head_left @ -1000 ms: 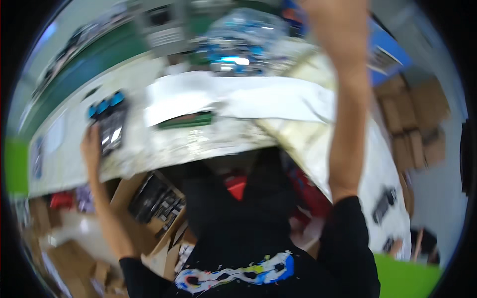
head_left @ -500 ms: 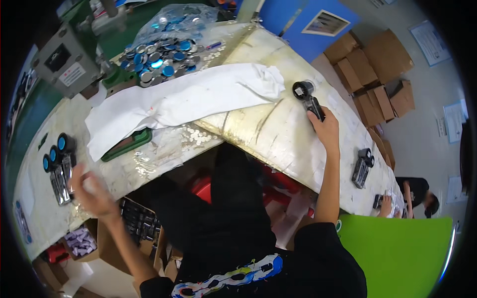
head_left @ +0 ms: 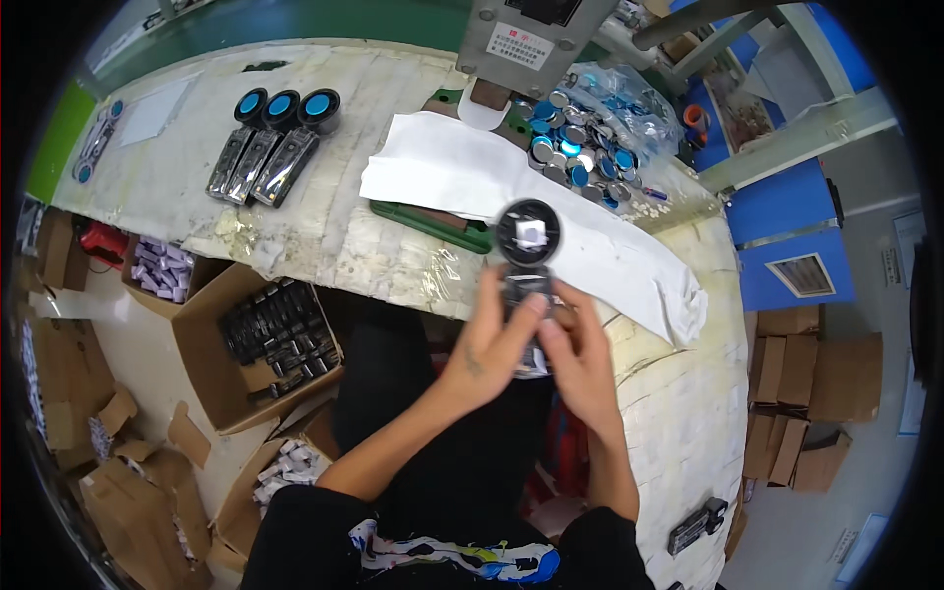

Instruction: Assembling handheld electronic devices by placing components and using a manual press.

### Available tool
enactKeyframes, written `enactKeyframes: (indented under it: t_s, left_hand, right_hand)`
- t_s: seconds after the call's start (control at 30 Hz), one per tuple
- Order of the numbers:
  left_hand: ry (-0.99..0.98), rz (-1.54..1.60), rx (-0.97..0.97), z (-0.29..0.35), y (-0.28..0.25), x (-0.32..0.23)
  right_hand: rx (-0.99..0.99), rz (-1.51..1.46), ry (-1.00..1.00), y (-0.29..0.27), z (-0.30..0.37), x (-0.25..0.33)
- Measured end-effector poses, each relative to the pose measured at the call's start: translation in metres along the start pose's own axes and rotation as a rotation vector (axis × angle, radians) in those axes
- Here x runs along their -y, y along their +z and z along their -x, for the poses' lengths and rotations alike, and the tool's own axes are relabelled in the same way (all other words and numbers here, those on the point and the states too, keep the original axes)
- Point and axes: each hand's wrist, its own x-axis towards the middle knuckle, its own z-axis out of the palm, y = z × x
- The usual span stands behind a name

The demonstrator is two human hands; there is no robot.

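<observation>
Both my hands hold one black device [head_left: 528,258] with a round head and a long body, upright in front of me. My left hand [head_left: 495,339] grips its body from the left. My right hand [head_left: 575,356] grips it from the right, fingers on the lower part. Beyond it a white cloth [head_left: 462,177] lies on the workbench [head_left: 295,231] over a green tray [head_left: 433,225]. Three finished devices with blue round caps [head_left: 270,147] lie side by side at the left of the bench. A pile of blue and silver round caps [head_left: 580,147] sits in clear plastic at the back.
A grey machine [head_left: 531,39] stands at the bench's far edge. An open cardboard box of black parts [head_left: 275,334] sits on the floor at my left, with another box of small pale parts [head_left: 162,270] beside it. Stacked cardboard boxes [head_left: 811,383] stand at the right.
My hands were spread apart, left hand at the bench's left end, right hand on a device at the right. Both have come together in front of me on one black device. The view has swung.
</observation>
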Motion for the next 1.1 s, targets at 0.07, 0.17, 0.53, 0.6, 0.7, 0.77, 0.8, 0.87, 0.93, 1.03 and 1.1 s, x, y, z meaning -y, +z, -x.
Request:
enactKeyframes:
  t_s: [0.07,0.17,0.53,0.6,0.7,0.77,0.8,0.87,0.93,1.03,1.1]
  left_hand:
    - [-0.032,0.090,-0.082,-0.010,-0.024,-0.013]
    - [-0.102,0.029,-0.078,-0.021,-0.052,-0.043]
    - [-0.166,0.031,-0.030,-0.051,-0.066,-0.061]
    - [-0.180,0.058,-0.033,-0.052,-0.067,-0.056]
    - [-0.205,0.109,-0.052,-0.052,-0.066,-0.051]
    - [-0.221,0.137,-0.034,-0.054,-0.065,-0.051]
    - [-0.215,0.150,-0.046,-0.053,-0.064,-0.050]
    - [-0.213,0.161,-0.060,-0.053,-0.064,-0.047]
    - [-0.216,0.190,-0.068,-0.053,-0.064,-0.045]
    - [-0.222,0.172,-0.097,-0.049,-0.065,-0.045]
    - [-0.219,0.172,-0.088,-0.049,-0.063,-0.046]
  right_hand:
    - [0.117,0.121,-0.105,0.005,-0.015,0.002]
    - [0.072,0.397,-0.190,-0.013,-0.058,0.006]
    - [-0.281,1.058,-0.309,-0.072,-0.204,-0.027]
    - [-0.271,1.037,-0.311,-0.073,-0.206,-0.029]
    - [-0.254,0.992,-0.296,-0.076,-0.207,-0.032]
    - [-0.240,0.973,-0.275,-0.078,-0.202,-0.027]
    - [-0.265,0.962,-0.283,-0.075,-0.199,-0.019]
    - [-0.292,0.882,-0.351,-0.066,-0.189,-0.002]
    - [-0.222,0.742,-0.381,-0.043,-0.170,0.028]
    - [-0.092,0.582,-0.506,-0.007,-0.151,0.061]
    - [-0.034,0.569,-0.602,0.006,-0.146,0.070]
